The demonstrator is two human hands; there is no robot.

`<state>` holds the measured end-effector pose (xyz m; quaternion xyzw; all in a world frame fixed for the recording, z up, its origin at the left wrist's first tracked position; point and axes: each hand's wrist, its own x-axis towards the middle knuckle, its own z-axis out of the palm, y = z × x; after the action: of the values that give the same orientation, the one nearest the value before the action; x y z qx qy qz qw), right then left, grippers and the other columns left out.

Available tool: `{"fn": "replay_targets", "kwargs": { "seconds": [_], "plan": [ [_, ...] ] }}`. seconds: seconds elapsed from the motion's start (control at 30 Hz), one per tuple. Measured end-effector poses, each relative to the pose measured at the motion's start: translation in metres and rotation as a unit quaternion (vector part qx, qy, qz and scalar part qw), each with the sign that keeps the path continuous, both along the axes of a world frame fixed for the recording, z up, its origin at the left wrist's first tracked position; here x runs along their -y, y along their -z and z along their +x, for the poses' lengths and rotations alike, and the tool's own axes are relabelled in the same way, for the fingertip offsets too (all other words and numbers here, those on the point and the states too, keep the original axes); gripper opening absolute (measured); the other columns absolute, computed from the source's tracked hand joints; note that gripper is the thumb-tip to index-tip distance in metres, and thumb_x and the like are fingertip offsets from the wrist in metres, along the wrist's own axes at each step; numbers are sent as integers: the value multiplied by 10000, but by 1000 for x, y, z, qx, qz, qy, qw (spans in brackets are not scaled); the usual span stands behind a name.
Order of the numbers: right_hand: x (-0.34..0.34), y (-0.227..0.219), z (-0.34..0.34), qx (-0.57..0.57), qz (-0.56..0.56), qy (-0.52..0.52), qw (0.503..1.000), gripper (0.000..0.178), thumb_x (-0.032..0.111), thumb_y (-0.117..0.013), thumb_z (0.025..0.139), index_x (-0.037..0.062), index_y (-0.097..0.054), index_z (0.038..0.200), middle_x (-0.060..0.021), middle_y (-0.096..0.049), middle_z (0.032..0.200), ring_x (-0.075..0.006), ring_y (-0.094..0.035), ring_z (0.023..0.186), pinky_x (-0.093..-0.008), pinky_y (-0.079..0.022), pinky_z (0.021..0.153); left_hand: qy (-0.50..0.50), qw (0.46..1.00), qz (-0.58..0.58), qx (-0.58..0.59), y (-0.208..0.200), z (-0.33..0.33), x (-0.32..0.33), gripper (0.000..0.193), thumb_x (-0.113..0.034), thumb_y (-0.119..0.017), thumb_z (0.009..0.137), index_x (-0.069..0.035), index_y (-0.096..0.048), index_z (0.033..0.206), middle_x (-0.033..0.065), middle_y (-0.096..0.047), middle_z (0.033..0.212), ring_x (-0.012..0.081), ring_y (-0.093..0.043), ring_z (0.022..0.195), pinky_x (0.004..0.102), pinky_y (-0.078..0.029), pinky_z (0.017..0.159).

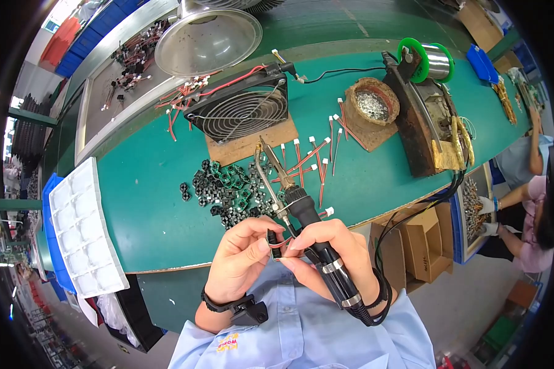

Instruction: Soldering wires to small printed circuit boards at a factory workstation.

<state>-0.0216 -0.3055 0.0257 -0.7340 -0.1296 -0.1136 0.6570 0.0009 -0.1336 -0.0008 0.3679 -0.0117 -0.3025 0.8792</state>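
Between thumb and fingers, my left hand (237,255) pinches a small black part (272,237). My right hand (341,246) is closed around a black-handled soldering iron (301,206), its tip pointing away from me. A metal feed tube (266,175) runs along the iron. At the fingertips of my right hand, a thin reddish wire (281,245) bends across to the black part; whether it touches the part is too small to tell. Beyond my hands lies a heap of small black and green components (231,184). Several red-and-black wire leads with white connectors (301,163) lie to its right.
A black fan (243,114) stands on a wooden board behind the heap. A solder pot (372,101) and a solder spool (437,61) are at the back right. White trays (86,224) lie at left; cardboard boxes (425,246) stand below the right edge. Co-workers sit far right.
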Motion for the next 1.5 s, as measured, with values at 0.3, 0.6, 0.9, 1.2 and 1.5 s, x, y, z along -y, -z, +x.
{"fn": "replay_targets", "kwargs": {
  "seconds": [0.3,0.6,0.9,1.2,1.5],
  "plan": [
    [1,-1,1,5,-6,3,1000,339,-49,-720,687,32,-505,937,-66,-634,739,-139,-651,673,-246,-503,591,-4,1000,-1,-15,-1,-1,2,256,-130,-594,872,-1,-550,1088,71,-571,1002,155,-542,921,298,-430,803],
    [2,-1,0,1,-1,2,1000,339,-47,-728,676,34,-515,926,-69,-633,740,-149,-654,678,-247,-501,594,1,1000,-1,-5,-1,0,2,254,-124,-592,872,7,-549,1085,79,-564,1000,159,-539,917,298,-428,795],
    [3,-1,2,4,-9,1,1000,334,-47,-727,676,38,-523,927,-71,-633,770,-150,-657,692,-250,-503,609,-10,999,30,20,-4,0,3,247,-119,-593,871,11,-548,1076,77,-558,998,168,-539,921,292,-426,787],
    [7,1,2,-14,9,-10,1000,328,-35,-728,687,40,-520,929,-59,-637,758,-154,-652,700,-252,-499,613,-25,992,95,82,-14,0,5,219,-78,-571,878,25,-539,1068,100,-587,980,167,-564,916,300,-439,811],
    [10,0,5,10,-16,-20,1000,333,-22,-735,692,42,-515,934,-58,-635,750,-153,-647,686,-250,-495,599,-30,973,209,98,-28,-1,5,207,-116,-591,852,27,-511,978,92,-582,927,144,-552,863,263,-424,793]
  ]
}}
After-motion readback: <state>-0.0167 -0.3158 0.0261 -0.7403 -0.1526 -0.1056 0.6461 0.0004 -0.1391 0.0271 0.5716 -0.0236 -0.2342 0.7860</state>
